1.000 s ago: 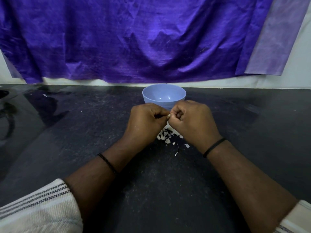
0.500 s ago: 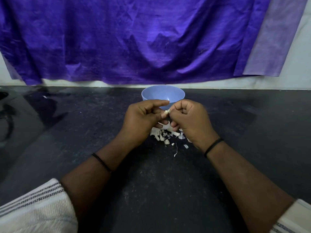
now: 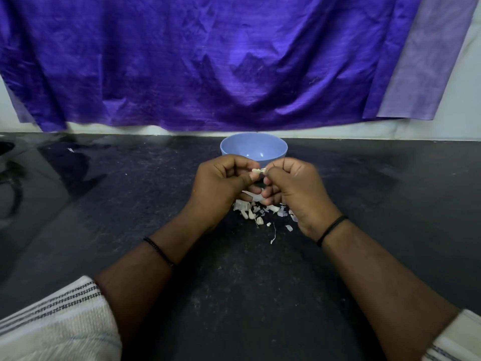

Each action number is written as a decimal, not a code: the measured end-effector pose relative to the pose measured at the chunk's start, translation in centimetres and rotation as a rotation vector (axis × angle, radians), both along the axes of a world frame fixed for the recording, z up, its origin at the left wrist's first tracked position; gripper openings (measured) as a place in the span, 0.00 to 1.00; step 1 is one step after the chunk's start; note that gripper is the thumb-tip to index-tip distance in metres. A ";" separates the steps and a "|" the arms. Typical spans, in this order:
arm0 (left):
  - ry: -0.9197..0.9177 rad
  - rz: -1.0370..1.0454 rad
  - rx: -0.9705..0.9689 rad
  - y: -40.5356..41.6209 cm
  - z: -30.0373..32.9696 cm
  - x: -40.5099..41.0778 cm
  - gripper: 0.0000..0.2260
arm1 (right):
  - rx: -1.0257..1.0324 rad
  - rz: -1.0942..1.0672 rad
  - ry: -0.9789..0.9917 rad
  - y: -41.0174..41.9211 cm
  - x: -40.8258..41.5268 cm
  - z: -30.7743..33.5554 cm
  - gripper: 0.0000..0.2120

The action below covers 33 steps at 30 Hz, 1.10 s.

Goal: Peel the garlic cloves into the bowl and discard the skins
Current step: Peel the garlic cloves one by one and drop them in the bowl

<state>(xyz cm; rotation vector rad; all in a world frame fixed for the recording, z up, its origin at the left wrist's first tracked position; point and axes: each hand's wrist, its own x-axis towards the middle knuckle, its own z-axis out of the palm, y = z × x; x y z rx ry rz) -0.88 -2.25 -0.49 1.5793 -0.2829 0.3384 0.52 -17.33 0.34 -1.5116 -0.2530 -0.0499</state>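
Both hands meet just in front of the blue bowl point(image 3: 253, 148). The left hand point(image 3: 221, 186) and right hand point(image 3: 294, 188) each pinch one small garlic clove point(image 3: 257, 171) with curled fingers. Pull the skin off slowly, hold the clove tight, and let bits fall on the skin pile point(image 3: 260, 213) below.

Bare dark counter point(image 3: 130, 204) wide on both sides; bowl point(image 3: 253, 148) and skin pile point(image 3: 260, 212) crowding the middle.
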 end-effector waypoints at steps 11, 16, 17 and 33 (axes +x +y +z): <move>0.128 -0.013 -0.188 0.1 0.2 0.0 0.05 | -0.007 -0.017 0.005 0.1 -0.2 0.2 0.06; 0.157 0.012 -0.223 0.2 0.2 0.1 0.04 | -0.018 -0.034 -0.007 0.0 -0.1 0.0 0.07; 0.161 0.021 -0.226 0.3 0.2 0.2 0.03 | -0.032 -0.044 -0.007 -0.1 -0.1 0.0 0.07; 0.207 0.154 -0.216 0.3 0.2 0.4 0.07 | -0.738 -0.226 -0.262 -1.2 0.8 -1.2 0.06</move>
